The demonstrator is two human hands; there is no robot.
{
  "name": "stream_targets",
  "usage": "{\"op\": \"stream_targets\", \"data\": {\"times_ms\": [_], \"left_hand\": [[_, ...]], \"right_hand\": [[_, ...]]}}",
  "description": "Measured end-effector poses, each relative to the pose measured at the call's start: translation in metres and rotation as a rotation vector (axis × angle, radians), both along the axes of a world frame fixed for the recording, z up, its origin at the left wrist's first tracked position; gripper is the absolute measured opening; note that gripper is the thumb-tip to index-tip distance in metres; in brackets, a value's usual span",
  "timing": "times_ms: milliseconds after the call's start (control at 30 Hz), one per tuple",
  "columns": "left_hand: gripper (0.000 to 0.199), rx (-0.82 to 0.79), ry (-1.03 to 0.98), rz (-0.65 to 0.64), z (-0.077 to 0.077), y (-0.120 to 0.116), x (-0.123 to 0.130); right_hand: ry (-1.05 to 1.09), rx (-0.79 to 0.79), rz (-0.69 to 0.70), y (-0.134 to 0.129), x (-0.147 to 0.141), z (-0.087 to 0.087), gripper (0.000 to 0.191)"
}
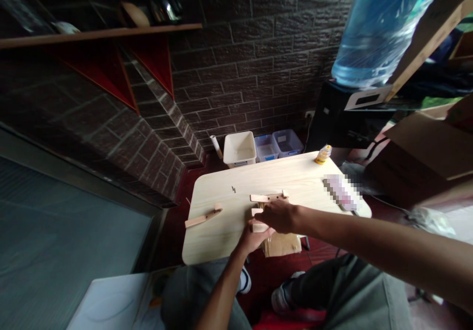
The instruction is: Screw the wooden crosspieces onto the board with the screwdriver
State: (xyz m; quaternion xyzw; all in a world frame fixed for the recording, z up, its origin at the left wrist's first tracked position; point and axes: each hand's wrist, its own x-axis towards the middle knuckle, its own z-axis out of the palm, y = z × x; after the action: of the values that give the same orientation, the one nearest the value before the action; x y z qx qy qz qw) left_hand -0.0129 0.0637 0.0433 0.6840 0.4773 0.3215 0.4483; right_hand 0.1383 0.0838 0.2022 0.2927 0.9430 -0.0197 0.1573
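My left hand (252, 237) grips a small pale wooden piece (259, 228) near the front edge of the table (214, 241). Bent over the top of the same work, my right hand (280, 215) has its fingers closed; whatever is between them is hidden. A second block-like wooden part (256, 212) shows beside the right fingertips. Just behind the hands lies a wooden strip (264, 198) with dark holes and a short upright end. Off to the left rests a similar wooden strip (201, 219). A few small screws (233, 189) lie between the strips and the far edge.
A small yellow-labelled bottle (323, 154) stands at the far right corner, near a blurred-out pinkish item (342, 192). Cardboard (283, 245) sits below the front edge. Behind the table are a white bin (239, 148), clear tubs (287, 143) and a water dispenser (342, 115).
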Motion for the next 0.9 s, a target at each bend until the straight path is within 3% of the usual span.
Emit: {"op": "stream_targets", "data": {"times_ms": [133,367,467,700,800,900], "left_hand": [[0.021,0.002,-0.015,0.009,-0.002,-0.002,-0.001],[0.016,0.05,-0.007,-0.01,0.003,-0.002,-0.001],[0.012,0.066,-0.019,-0.021,0.004,-0.003,0.0],[0.009,0.106,-0.057,-0.027,0.001,-0.003,-0.001],[0.012,0.098,-0.059,-0.027,0.001,-0.002,-0.001],[0.014,0.082,-0.07,-0.031,0.002,-0.003,-0.001]], "right_hand": [[-0.016,-0.01,0.041,0.005,0.004,-0.007,0.046],[0.006,-0.093,-0.209,0.014,-0.001,-0.012,0.026],[-0.007,-0.099,-0.247,0.014,-0.001,-0.01,0.029],[0.047,-0.061,-0.076,0.009,0.01,0.004,0.028],[0.013,-0.028,-0.035,0.008,0.01,0.0,0.027],[-0.023,-0.014,-0.079,0.01,0.008,-0.007,0.019]]}}
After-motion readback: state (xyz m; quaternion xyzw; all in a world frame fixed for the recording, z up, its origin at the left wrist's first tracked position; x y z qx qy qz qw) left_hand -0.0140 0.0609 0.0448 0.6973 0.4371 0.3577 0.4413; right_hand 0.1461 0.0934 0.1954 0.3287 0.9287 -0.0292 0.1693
